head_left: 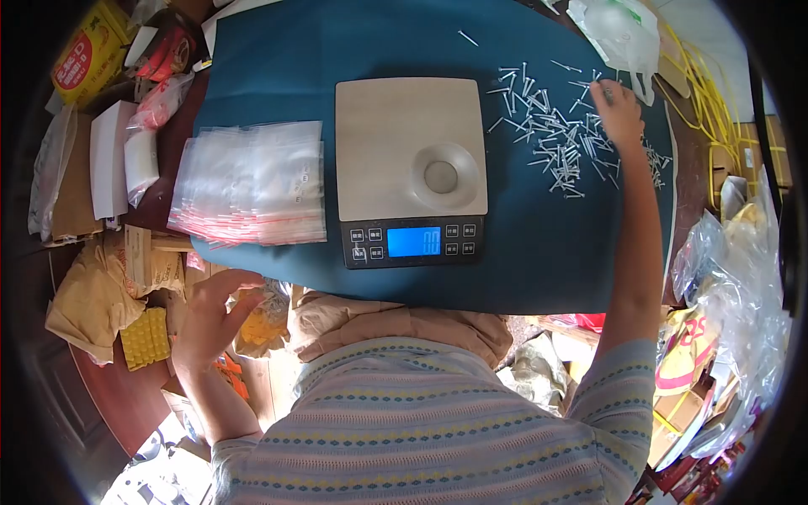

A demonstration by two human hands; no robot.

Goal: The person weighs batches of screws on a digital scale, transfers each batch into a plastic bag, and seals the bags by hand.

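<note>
A digital scale stands in the middle of the dark green-blue mat, its lit display appearing to read 0.0. On its plate rests a small round transparent dish. To the right lies a loose pile of silver screws. My right hand reaches to the pile's right side, its visible fingers apart and pointing down among the screws; what lies under the palm is hidden. My left hand hangs off the mat's front edge, fingers curved, thumb apart, holding nothing. Beyond it lies a stack of clear zip bags with red edges.
One screw lies apart near the back. A white plastic bag sits at the back right, beside yellow straps. Boxes, including a yellow box, crowd the left. Clear plastic bags hang at the right.
</note>
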